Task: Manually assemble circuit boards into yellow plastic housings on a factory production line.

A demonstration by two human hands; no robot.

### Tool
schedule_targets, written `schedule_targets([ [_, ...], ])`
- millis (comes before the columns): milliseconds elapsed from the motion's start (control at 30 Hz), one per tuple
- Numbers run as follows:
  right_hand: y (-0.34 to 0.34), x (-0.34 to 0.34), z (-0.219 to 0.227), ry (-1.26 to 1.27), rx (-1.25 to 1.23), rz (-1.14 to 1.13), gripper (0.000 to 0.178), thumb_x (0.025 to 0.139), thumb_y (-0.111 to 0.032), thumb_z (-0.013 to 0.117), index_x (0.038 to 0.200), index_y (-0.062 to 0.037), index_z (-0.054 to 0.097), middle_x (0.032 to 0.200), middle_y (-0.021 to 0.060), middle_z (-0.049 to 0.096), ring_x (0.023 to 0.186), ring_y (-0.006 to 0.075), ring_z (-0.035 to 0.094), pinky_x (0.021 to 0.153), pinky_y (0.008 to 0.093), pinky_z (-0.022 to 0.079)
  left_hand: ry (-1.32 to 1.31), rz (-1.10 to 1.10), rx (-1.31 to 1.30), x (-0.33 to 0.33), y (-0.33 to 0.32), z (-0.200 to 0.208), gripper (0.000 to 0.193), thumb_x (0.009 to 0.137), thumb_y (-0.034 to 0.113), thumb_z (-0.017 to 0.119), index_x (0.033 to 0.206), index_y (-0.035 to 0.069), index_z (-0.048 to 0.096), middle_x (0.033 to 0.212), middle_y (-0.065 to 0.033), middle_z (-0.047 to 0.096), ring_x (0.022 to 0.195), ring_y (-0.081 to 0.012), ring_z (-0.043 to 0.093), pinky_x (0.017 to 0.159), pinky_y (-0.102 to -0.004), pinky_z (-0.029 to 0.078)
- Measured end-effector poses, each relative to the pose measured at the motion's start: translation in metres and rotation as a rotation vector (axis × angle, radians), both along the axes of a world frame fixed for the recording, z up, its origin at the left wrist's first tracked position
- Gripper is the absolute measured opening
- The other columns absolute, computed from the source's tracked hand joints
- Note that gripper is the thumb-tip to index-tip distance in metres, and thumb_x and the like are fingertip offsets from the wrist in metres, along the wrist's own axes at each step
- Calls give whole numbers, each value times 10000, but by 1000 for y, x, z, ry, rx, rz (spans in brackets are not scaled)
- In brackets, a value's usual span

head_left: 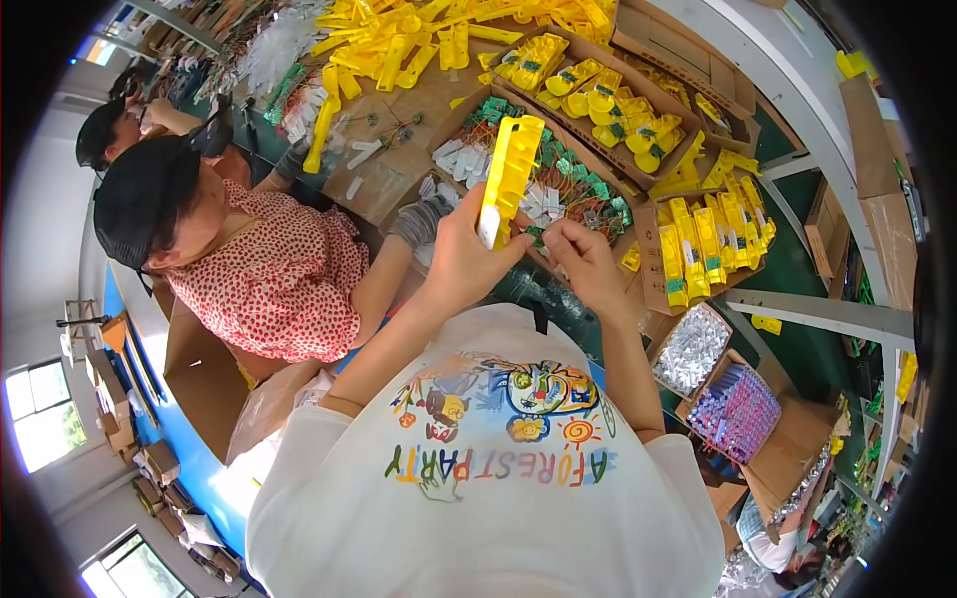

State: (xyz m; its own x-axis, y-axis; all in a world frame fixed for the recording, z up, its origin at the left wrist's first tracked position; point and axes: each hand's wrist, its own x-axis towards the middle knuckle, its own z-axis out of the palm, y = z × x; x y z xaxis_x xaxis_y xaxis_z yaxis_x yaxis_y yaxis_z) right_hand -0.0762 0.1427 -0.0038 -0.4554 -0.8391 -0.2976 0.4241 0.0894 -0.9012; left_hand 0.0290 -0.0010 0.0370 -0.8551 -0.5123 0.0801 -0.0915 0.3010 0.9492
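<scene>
My left hand (467, 255) is closed round a long yellow plastic half-shell (514, 159), holding it upright with its ribbed hollow side showing. A white piece (488, 225) sits at the shell's lower end. Just right of that end, my right hand (588, 263) pinches a small green circuit board (536, 236). The board is close to the shell; I cannot tell whether they touch. Behind both hands lies an open cardboard box (627, 251) of green circuit boards with wires (590, 189) and white parts (544, 203).
Beyond stands a box of yellow shells (628, 115); another (713, 239) is at the right. Loose yellow shells (399, 45) heap at the far side. Lower right are boxes of silvery parts (690, 349) and purple-pink cylinders (736, 411). A gloved co-worker (269, 264) sits close at my left.
</scene>
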Motion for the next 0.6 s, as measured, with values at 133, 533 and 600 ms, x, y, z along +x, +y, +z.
schedule_targets([
  [133, -6, 5, 3, 768, -36, -199, 176, 881, -164, 606, 799, -8, 595, 626, -3, 435, 552, 69, 378, 496, 231, 298, 92, 36, 235, -2, -5, -9, 427, 687, 24, 743, 1050, 17, 516, 833, -66, 653, 753, -136, 626, 686, -287, 501],
  [533, -16, 17, 2, 726, 38, -384, 229, 921, -189, 564, 778, -10, 562, 569, -18, 445, 512, 39, 364, 442, 221, 310, 165, 117, 318, -7, 4, -16, 248, 802, 55, 618, 1023, 34, 508, 901, -65, 599, 758, -160, 596, 692, -292, 501],
  [600, -17, 18, 16, 610, 36, -403, 235, 936, -204, 539, 802, -13, 561, 564, -15, 443, 511, 38, 383, 441, 223, 334, 123, 127, 712, -8, 0, -12, 177, 859, 109, 542, 1017, 34, 513, 949, -74, 571, 785, -153, 583, 709, -298, 492],
])
